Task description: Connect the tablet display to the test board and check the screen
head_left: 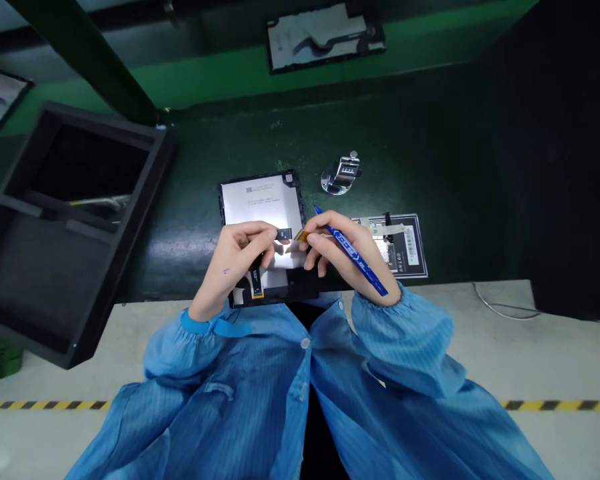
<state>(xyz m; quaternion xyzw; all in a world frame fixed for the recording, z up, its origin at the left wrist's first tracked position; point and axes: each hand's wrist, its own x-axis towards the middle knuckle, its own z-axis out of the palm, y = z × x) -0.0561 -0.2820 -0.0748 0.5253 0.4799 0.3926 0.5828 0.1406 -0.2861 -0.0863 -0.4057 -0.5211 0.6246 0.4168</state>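
Observation:
A tablet-like display panel (257,193) with a white back and black frame lies at the table's front edge, under both hands. My left hand (237,260) is closed above it, finger and thumb pinching a small black flat cable end (284,234). Another dark ribbon cable (257,280) with a gold tip hangs below that hand. My right hand (343,243) is closed too, with a blue pen (353,252) lying across it. At its fingertips is a small gold-orange ribbon end (301,235), close to the black cable end; whether they touch I cannot tell.
A chrome tally counter (344,173) stands behind my right hand. Right of that hand lies a black-framed board (413,247) with labels. To the left is a black divided tray (45,253). More panels (320,40) lie on the green strip at the back. A dark block (570,167) bounds the right.

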